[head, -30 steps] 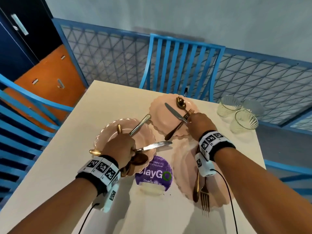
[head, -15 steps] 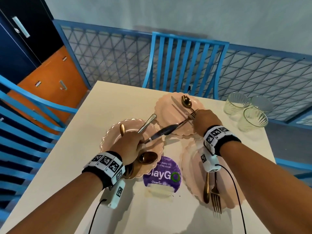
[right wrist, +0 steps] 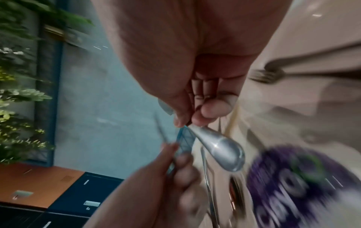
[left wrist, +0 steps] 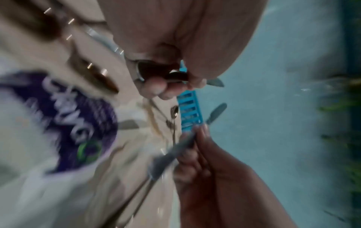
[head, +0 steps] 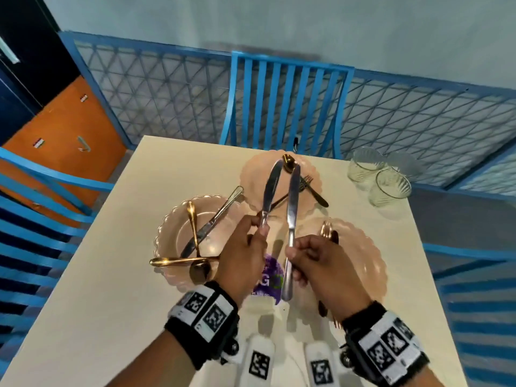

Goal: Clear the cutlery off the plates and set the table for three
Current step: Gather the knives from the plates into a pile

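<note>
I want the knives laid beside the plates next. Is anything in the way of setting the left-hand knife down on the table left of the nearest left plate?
Nothing visible blocks it. The left hand holds its knife up above the plates; the table left of the left plate shows bare. Only a gold spoon overhangs that rim.

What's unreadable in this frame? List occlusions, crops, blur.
- Purple sticker: head view, text mostly behind both hands; smeared by motion blur in both wrist views.
- Cutlery on the near plate: head view, right hand covers it; only the tips show.
- Left knife: left wrist view, the left hand's fingers hide the grip.
- Glasses: head view, count unclear where they overlap.
</note>
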A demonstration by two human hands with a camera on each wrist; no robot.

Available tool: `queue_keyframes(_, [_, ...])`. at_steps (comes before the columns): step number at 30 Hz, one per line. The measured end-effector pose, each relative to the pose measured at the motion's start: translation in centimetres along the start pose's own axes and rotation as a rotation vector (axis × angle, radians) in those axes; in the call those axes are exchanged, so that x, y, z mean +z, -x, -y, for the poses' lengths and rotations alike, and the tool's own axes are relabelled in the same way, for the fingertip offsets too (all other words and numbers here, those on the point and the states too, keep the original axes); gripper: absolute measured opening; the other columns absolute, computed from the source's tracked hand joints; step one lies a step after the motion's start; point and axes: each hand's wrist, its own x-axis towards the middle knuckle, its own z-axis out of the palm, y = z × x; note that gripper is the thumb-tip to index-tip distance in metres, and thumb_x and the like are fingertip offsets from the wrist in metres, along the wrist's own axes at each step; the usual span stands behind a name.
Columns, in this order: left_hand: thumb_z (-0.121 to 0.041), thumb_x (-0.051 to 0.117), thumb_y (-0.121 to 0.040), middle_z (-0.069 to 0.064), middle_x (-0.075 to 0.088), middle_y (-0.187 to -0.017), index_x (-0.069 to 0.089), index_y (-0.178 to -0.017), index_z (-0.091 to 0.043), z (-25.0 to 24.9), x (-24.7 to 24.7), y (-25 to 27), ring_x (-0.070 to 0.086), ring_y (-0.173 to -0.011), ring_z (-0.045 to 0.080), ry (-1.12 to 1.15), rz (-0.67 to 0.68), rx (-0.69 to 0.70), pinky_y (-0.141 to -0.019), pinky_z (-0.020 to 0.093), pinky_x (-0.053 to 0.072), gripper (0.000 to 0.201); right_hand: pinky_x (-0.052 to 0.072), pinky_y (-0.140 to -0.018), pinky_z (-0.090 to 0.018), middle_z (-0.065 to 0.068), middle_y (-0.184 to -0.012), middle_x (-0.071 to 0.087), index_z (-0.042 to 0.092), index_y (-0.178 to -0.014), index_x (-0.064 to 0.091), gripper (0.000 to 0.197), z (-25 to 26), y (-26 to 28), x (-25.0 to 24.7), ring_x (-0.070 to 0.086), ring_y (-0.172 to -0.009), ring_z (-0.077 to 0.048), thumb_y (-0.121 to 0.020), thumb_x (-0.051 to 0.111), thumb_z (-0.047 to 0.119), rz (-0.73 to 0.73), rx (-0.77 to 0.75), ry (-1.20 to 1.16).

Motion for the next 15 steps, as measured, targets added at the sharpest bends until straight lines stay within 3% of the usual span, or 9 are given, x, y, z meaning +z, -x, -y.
queue_keyframes(4, [-0.025, 0.042, -0.107, 0.013, 0.064, -0.076, 0.061, -0.097, -0.014, 2.5, 2.3, 2.6, 0.062, -0.060, 0.023, 0.155, 0.109, -0.215, -0.050, 0.027, 0.048, 0.025, 0.054, -0.055, -0.026, -0.009, -0.067, 0.070, 0.005, -0.094, 0.068, 0.007, -2.8, 1.4, 1.7, 0.063, -0.055, -0.014, -0.094, 0.067, 0.012, 0.040, 0.050, -0.070])
queue_keyframes(9, [-0.020, 0.034, -0.110, -0.001, 0.059, -0.061, 0.056, -0.112, -0.005, 2.8, 2.3, 4.2, 0.050, -0.050, 0.019, 0.378, 0.167, -0.321, -0.048, 0.026, 0.042, 0.026, 0.059, -0.059, -0.032, -0.004, -0.062, 0.069, 0.007, -0.091, 0.066, 0.003, -4.1, 1.7, 2.4, 0.065, -0.054, -0.016, -0.093, 0.068, 0.009, 0.074, 0.099, -0.031])
queue_keyframes(12, [-0.032, 0.035, -0.110, -0.002, 0.061, -0.063, 0.062, -0.117, -0.019, 3.3, 1.7, 4.5, 0.050, -0.052, 0.017, 0.295, 0.140, -0.338, -0.047, 0.026, 0.038, 0.031, 0.050, -0.056, -0.020, -0.001, -0.063, 0.069, 0.011, -0.084, 0.067, 0.008, -3.8, 1.4, 3.0, 0.063, -0.053, -0.006, -0.090, 0.070, 0.013, 0.063, 0.049, 0.129])
queue_keyframes(15, [-0.039, 0.034, -0.108, -0.013, 0.058, -0.061, 0.065, -0.110, -0.028, 3.6, 0.5, 4.3, 0.048, -0.049, 0.004, 0.172, 0.076, -0.272, -0.045, 0.020, 0.033, 0.033, 0.045, -0.058, -0.012, 0.002, -0.070, 0.072, 0.016, -0.079, 0.070, 0.011, -2.2, 0.8, 3.6, 0.061, -0.059, 0.001, -0.090, 0.070, 0.016, 0.096, -0.052, 0.235])
